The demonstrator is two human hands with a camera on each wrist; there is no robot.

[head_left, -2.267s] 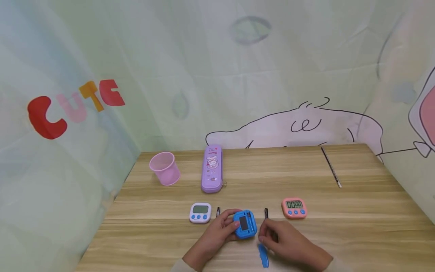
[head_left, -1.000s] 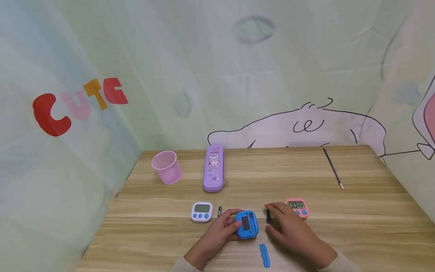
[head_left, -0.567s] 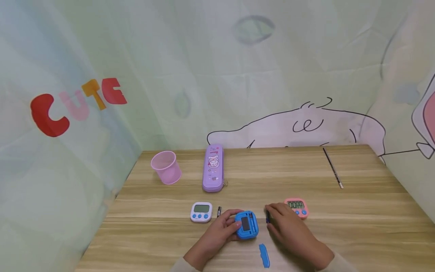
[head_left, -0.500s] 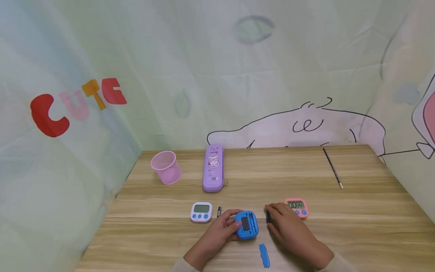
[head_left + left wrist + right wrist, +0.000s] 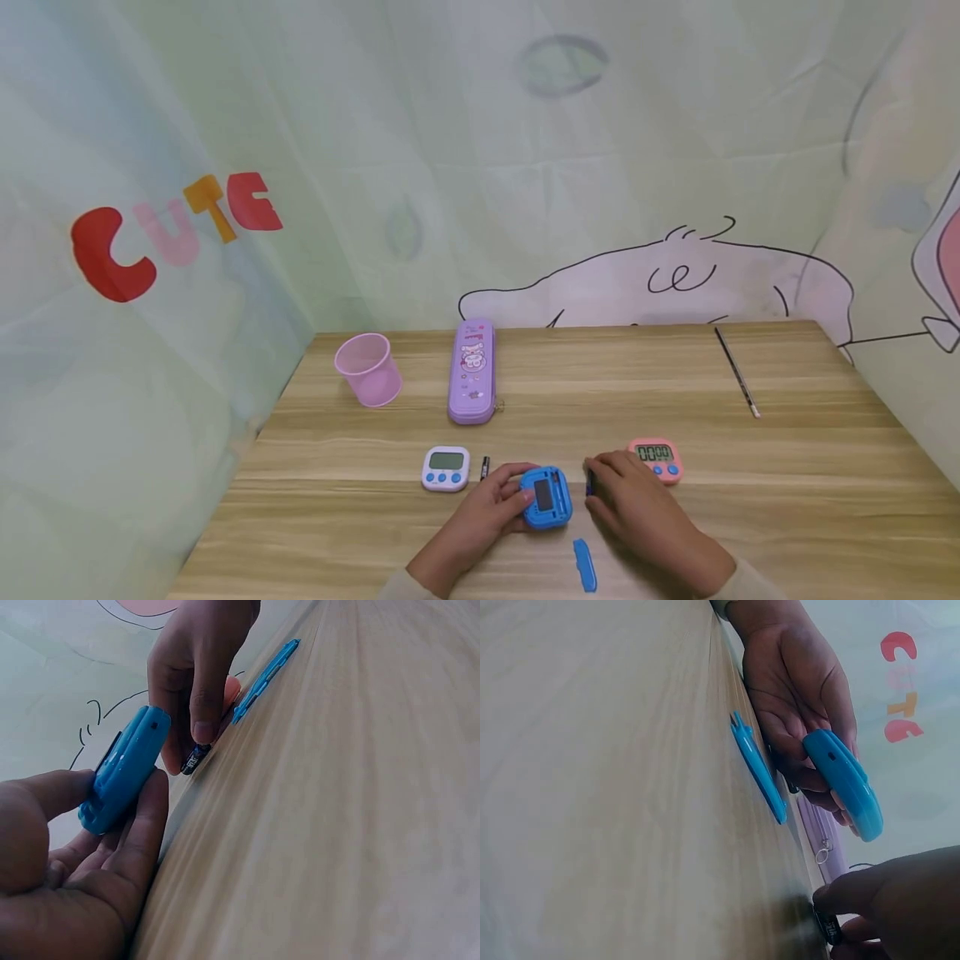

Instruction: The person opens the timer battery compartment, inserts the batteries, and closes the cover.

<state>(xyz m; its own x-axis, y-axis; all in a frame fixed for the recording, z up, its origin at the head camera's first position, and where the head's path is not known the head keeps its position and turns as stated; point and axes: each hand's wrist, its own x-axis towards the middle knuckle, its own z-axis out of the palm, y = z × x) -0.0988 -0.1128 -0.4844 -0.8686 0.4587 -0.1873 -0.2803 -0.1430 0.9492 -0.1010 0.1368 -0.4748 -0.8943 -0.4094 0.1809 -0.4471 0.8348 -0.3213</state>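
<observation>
The left hand (image 5: 486,510) grips the blue timer (image 5: 546,497), its slotted back tipped up toward the head camera, and just beside it the right hand (image 5: 643,507) pinches a battery (image 5: 196,759) low at the counter (image 5: 600,383), with the blue cover (image 5: 585,567) lying farther from the back edge. Toward the left edge sit the white timer (image 5: 446,468) and another battery (image 5: 485,467); the cup (image 5: 377,383) stands near the back left corner, the pencil (image 5: 737,372) near the back right.
</observation>
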